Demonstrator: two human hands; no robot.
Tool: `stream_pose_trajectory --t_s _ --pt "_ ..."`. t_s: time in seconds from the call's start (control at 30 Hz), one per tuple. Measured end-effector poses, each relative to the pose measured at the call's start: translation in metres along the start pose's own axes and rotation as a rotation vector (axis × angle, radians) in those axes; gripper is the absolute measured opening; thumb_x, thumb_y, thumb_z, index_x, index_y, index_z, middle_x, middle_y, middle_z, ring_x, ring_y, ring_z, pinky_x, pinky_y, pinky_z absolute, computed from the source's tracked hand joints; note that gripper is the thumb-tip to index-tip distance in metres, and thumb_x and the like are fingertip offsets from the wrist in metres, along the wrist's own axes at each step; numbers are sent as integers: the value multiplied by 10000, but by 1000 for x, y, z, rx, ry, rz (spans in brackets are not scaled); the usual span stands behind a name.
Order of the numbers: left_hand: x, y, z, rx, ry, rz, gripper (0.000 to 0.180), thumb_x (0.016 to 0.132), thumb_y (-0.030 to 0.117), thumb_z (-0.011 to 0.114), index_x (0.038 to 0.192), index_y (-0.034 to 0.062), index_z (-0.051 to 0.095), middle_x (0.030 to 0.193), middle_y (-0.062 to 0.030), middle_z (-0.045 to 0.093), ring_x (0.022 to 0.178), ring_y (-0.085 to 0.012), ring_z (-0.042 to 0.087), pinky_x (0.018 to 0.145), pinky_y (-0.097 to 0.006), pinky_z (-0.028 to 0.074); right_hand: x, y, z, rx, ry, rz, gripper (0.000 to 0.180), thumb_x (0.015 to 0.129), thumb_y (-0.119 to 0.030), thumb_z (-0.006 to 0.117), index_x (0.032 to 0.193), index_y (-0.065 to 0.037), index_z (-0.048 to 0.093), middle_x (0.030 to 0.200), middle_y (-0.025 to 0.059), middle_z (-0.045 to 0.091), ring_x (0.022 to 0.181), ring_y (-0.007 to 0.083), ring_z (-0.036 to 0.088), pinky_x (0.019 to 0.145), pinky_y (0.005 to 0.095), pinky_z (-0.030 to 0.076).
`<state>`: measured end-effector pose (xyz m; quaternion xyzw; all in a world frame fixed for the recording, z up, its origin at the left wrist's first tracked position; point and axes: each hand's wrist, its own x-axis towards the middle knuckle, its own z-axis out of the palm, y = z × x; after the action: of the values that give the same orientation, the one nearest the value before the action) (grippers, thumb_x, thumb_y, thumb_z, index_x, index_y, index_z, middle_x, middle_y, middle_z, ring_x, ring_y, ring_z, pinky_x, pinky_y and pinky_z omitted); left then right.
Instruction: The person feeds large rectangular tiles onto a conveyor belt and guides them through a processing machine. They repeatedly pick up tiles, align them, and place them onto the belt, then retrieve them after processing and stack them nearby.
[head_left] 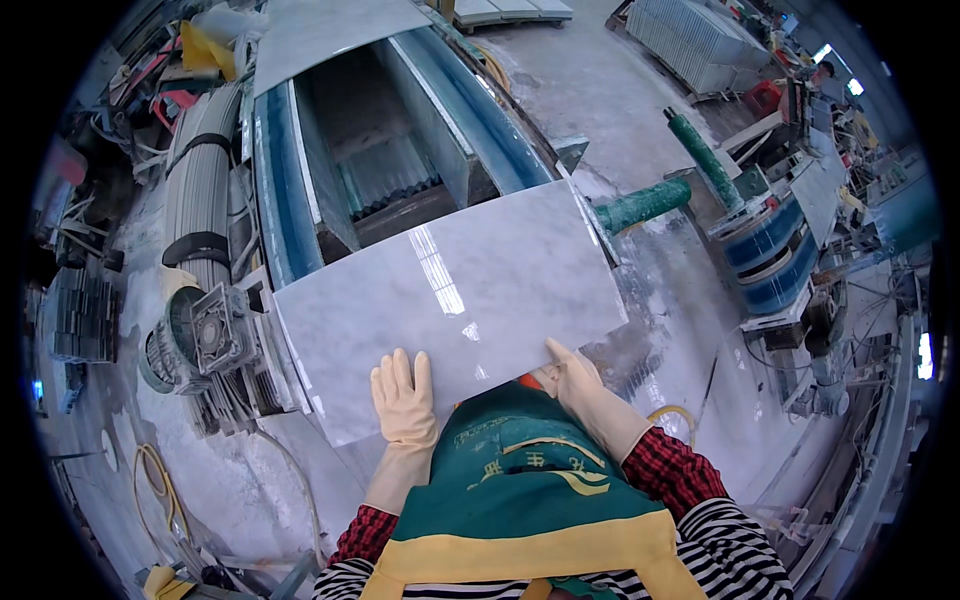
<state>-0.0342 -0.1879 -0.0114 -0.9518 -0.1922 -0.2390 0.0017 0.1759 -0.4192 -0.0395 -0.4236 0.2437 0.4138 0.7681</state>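
Note:
A polished pale grey marbled slab (520, 285) lies across the near end of a conveyor with blue belts (285, 200), its near edge at my apron. My left hand (403, 400), in a cream rubber glove, rests flat on the slab near its front edge, fingers stretched out. At the same edge, farther right, my gloved right hand (582, 385) grips the slab with the thumb on top; its other fingers are mostly hidden below. A small patch of orange-red shows beside that hand.
Another pale slab (335, 35) lies farther along the conveyor. A motor (210, 330) and bundled long strips (200, 170) stand at its left. To the right are green rollers (645, 205) and a second blue-belted machine (775, 255). A yellow hose (155, 480) lies on the floor.

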Motion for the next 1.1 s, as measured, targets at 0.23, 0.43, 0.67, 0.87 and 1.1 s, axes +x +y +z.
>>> stream_pose_trajectory --t_s 0.23,0.43,0.67,0.87,1.1 --pt "2 -6 -11 21 -58 68 548 891 151 730 1433 98 677 1490 -283 606 1360 -519 584 1141 -659 464 -16 3 9 -28 19 -103 398 1088 -175 713 1389 36 559 1367 228 710 1217 341 756 1064 462 623" --pt "10 -9 -33 -64 -123 118 636 843 57 719 1473 94 640 1502 -298 594 1348 -552 572 1153 -671 426 -67 -22 27 -211 -20 -203 461 1073 -238 755 1296 118 565 1235 237 734 1183 326 775 967 394 657" --pt "53 -22 -102 -144 -429 150 815 779 -75 711 1573 22 550 1603 -324 523 1474 -536 506 1251 -587 400 -77 -62 29 -387 -326 -180 446 1099 -294 732 1156 148 702 1171 263 799 999 298 825 924 366 662" --pt "87 -41 -139 -27 -726 64 877 843 -76 715 1664 52 435 1627 -291 539 1515 -467 520 1259 -482 450 -78 -96 47 -495 -701 -143 466 1118 -323 697 1234 127 734 1179 210 829 998 256 819 945 366 642" --pt "143 21 -151 -1231 -589 -1164 657 1095 301 726 1645 66 453 1566 -141 625 1415 -310 624 1198 -484 508 -53 -108 63 -562 -851 -130 553 1110 -427 651 1136 108 788 1152 199 842 984 251 820 940 356 634"
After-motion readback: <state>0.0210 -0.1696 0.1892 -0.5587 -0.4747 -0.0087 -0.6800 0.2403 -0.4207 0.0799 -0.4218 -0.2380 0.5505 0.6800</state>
